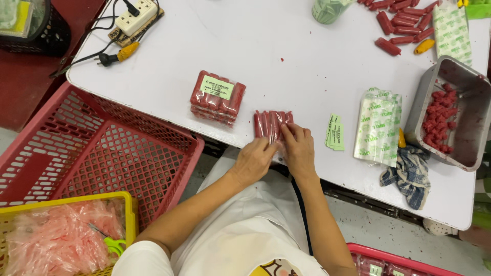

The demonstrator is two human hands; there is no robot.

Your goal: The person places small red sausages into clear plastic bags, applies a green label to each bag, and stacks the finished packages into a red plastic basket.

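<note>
Both hands meet at the near edge of the white bench (307, 76): the left hand (254, 161) curls loosely against the near end of a clear pack of red sausages (272, 124), and the right hand (298, 150) lies on it with fingers bent; how firmly either grips is hard to tell. Left of them sits a red crate (102, 153), then a labelled sausage stack (217, 98). Right lie green labels (335, 133), printed bags (379, 125) and a grey tray (463, 82).
</note>
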